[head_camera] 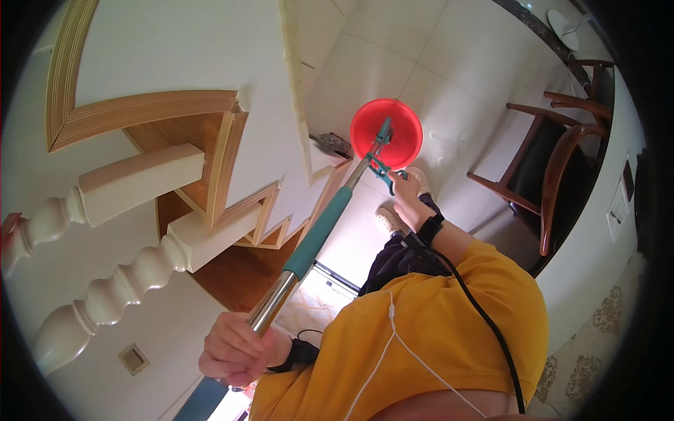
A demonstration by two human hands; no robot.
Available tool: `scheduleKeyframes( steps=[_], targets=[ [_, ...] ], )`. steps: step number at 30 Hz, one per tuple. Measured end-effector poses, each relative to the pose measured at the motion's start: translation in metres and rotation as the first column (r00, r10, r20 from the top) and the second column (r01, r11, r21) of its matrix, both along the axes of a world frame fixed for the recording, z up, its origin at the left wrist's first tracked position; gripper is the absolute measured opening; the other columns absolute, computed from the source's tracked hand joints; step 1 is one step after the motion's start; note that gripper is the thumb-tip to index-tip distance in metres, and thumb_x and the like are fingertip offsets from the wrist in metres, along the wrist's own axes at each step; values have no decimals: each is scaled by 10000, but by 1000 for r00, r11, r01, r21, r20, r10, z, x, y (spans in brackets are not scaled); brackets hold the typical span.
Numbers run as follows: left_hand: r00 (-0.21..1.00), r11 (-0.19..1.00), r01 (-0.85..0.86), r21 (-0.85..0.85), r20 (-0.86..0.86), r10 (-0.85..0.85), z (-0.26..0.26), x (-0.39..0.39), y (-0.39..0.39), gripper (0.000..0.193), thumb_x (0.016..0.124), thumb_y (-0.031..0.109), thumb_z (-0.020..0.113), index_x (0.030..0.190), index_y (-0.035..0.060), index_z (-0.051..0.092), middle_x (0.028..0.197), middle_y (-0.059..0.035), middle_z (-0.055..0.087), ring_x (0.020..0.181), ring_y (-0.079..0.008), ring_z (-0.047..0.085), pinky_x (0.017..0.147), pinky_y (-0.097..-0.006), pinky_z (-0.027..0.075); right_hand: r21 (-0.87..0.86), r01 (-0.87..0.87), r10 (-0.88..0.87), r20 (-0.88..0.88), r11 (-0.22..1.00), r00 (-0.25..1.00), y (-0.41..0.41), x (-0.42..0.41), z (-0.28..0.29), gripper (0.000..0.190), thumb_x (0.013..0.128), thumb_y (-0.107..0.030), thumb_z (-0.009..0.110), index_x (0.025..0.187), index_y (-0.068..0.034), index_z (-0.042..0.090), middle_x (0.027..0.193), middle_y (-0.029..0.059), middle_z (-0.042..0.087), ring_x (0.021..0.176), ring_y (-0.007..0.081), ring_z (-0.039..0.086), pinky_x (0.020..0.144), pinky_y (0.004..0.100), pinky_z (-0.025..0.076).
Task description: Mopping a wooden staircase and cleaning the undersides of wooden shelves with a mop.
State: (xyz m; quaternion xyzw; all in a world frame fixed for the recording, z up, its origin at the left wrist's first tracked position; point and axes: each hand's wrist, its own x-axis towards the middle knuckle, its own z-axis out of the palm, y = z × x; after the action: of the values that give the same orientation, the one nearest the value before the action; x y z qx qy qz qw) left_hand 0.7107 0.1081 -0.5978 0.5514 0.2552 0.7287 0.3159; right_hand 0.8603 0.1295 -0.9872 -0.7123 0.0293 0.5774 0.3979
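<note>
A squeeze mop with a steel pole and a green grip sleeve [318,234] slants across the view. My left hand [237,344] is wrapped around the upper steel part of its pole. My right hand [405,192] holds the looped green lever [382,171] low on the pole. The mop's lower end reaches into a red plastic bucket [359,129] on the tiled floor. Its head is hard to make out there. Both wrists wear black bands.
At my left rises a wood-trimmed staircase [158,108] with cream turned balusters [126,279]. A dark cloth-like thing [333,142] lies beside the bucket. To the right stands a wooden armchair [550,194] with a black seat. A black cable [482,310] hangs past my right arm.
</note>
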Motion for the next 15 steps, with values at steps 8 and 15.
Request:
scheduleKeyframes(
  steps=[8,15],
  targets=[
    [993,991,4,-134,-115,-20,-17,-6,10,294,792,146,571,596,135,351,403,40,346,324,-47,345,446,-177,361,113,-162,160,25,980,987,9,-14,-14,177,740,-173,676,772,-70,535,596,-26,460,504,71,393,451,234,309],
    [993,982,-98,-161,-76,87,-25,-27,17,261,822,166,535,638,110,360,420,20,340,346,-74,372,466,-200,392,75,-449,444,75,890,893,15,54,-139,229,746,-199,682,872,-66,545,639,-6,497,561,88,462,442,262,361]
  ],
)
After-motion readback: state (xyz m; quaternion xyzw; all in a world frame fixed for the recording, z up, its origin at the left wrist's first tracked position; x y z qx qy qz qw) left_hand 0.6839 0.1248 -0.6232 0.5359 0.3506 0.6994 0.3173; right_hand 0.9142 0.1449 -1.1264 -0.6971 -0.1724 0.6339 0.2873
